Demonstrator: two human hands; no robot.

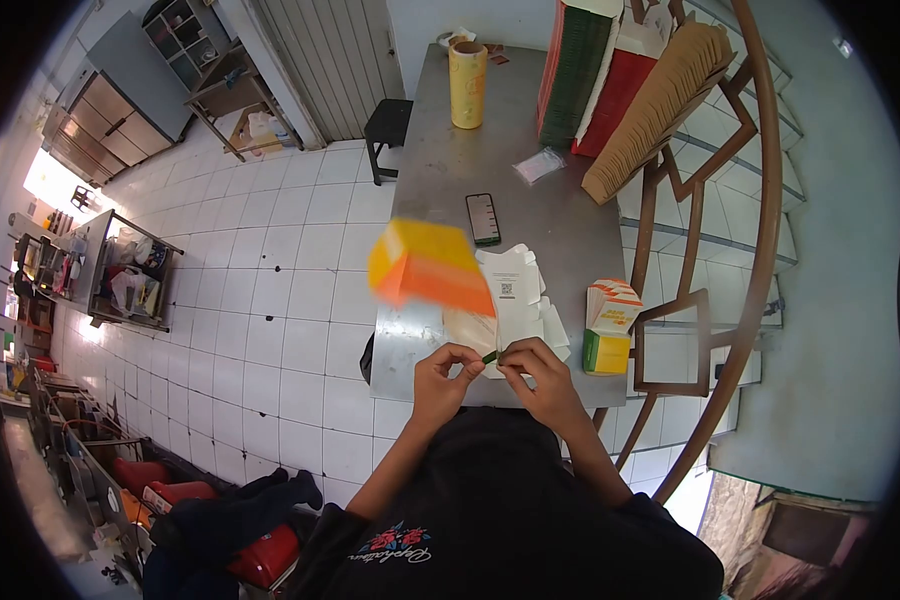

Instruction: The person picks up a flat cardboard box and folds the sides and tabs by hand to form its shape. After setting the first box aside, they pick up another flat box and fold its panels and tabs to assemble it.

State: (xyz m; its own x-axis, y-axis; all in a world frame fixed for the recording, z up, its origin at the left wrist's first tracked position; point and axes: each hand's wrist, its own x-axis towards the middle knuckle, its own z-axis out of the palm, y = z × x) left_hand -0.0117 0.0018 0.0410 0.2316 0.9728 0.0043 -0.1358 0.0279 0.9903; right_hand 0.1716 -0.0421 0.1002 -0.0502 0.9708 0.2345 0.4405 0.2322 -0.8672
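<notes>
A yellow and orange carton (430, 262), smeared by motion, rises at a tilt above the near half of the table. My left hand (444, 380) pinches a small dark green edge in front of my body, which looks like part of this carton. Close beside it, my right hand (540, 378) has thumb and finger pressed together on the same near edge. White flat carton blanks (510, 290), the top one with a printed square code, lie just beyond my fingers. How the raised carton joins the pinched edge is partly hidden.
A folded yellow, green and white box (608, 330) stands at the table's right edge. Farther off are a phone (483, 220), a plastic packet (539, 166), a yellow film roll (467, 85) and stacked cartons (660, 110). A brown stair railing (765, 200) runs along the right.
</notes>
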